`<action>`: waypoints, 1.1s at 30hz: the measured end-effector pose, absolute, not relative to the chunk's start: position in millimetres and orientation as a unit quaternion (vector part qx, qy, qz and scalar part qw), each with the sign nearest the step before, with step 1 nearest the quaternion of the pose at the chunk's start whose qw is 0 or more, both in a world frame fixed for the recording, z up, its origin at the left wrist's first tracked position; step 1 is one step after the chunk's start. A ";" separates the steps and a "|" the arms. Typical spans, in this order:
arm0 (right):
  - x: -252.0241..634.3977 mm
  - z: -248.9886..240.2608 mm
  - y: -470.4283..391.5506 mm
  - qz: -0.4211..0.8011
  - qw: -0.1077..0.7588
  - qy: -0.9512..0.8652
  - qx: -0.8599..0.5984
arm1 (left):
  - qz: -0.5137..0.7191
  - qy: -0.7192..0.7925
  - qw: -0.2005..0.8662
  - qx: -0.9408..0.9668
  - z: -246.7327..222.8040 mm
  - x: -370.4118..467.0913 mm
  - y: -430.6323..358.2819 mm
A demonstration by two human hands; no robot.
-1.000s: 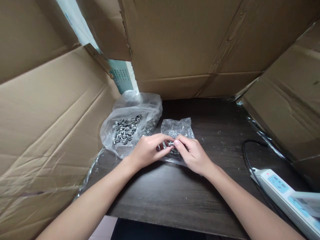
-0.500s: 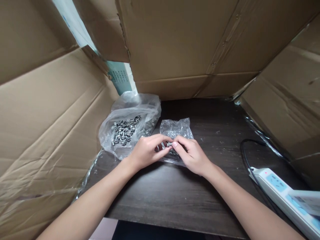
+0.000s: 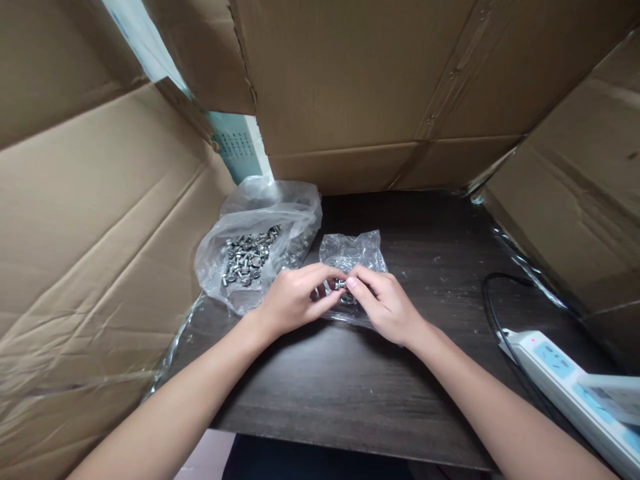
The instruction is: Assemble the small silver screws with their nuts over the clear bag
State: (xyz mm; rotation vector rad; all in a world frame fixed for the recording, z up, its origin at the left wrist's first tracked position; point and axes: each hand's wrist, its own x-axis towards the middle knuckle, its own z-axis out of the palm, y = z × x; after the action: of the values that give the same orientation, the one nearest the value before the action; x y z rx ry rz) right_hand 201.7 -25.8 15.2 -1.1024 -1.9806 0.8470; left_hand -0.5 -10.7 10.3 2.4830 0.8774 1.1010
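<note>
A small metal screw is held level between my two hands, over a small clear plastic bag. The thumb and fingertips of my right hand pinch its right end. My left hand curls in from the other side, its thumb and forefinger closed about the screw's left part. The small bag lies flat on the table under my fingers, and some shiny metal pieces show in it below the screw. To the left, an open plastic bag holds many loose metal screws.
The dark wooden table is walled in by cardboard at the back and both sides. At the right lies a white power strip with a black cable looping beside it.
The whole view has shifted slightly as the head moved. Both hands keep nearly the same place and hold on the screw.
</note>
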 end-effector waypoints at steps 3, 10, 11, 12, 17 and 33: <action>201.6 15.2 -26.0 0.332 0.349 -0.766 -0.425 | 0.380 0.305 0.148 0.861 10.4 -1.5 -10.3; 201.6 15.7 -26.2 0.328 0.343 -0.770 -0.426 | 0.371 0.307 0.145 0.864 10.1 -1.1 -9.8; 201.7 15.8 -26.4 0.329 0.342 -0.770 -0.426 | 0.371 0.308 0.144 0.864 10.0 -0.9 -9.9; 201.8 15.9 -26.5 0.330 0.343 -0.770 -0.426 | 0.371 0.307 0.145 0.864 9.9 -0.8 -9.9; 201.6 16.5 -27.1 0.335 0.342 -0.766 -0.429 | 0.369 0.309 0.158 0.862 10.5 -0.9 -9.6; 199.6 15.4 -27.1 0.340 0.335 -0.771 -0.422 | 0.370 0.311 0.146 0.863 11.2 -2.9 -8.9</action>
State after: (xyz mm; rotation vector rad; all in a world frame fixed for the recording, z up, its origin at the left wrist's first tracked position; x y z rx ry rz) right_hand 199.6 -27.1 15.4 -1.1020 -2.0114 0.8867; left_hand -2.9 -8.9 11.2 2.4853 0.8951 1.0648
